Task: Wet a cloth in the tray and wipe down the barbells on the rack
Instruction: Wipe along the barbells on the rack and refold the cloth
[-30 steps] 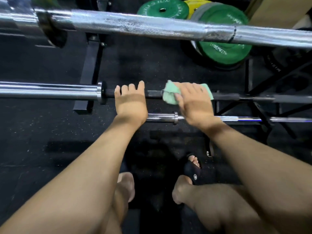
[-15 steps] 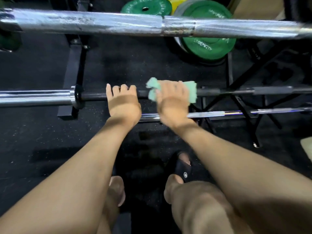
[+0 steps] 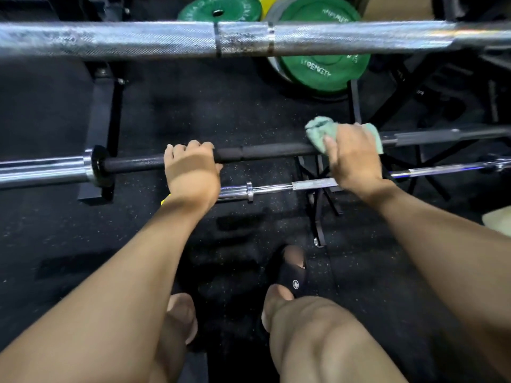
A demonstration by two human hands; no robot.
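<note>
a: middle bar first. where's the cloth?

b: green cloth (image 3: 320, 132) sits on the black barbell (image 3: 265, 150), right of centre. right hand (image 3: 355, 156) lies over it, fingers curled down around cloth and shaft together. that grip is closed on the cloth, thumb pointing up along the near side. bunched cloth sticks out on the left of the hand, a smaller bit shows on the right.

a: and the other hand?

b: left hand (image 3: 192, 172) is on the same bar, further left, fingers wrapped over the top of the bare shaft. grip closed on the bar. a stretch of bare black shaft lies between the two hands; they are apart.

a: what's left of the left hand?

b: more black shaft, then a collar and the chrome sleeve (image 3: 41, 170) running out of view.

a: other bars?

b: a thick knurled silver barbell (image 3: 138, 40) crosses the top of the view, nearest the camera. a thin chrome barbell (image 3: 276, 187) lies lower down, passing under both wrists.

a: surroundings?

b: green weight plates (image 3: 320, 70) beyond the top bar, black rack frame (image 3: 103, 117) on the left, dark speckled floor (image 3: 221, 106). the person's knees and a black sandal (image 3: 293, 275) show at the bottom.
</note>
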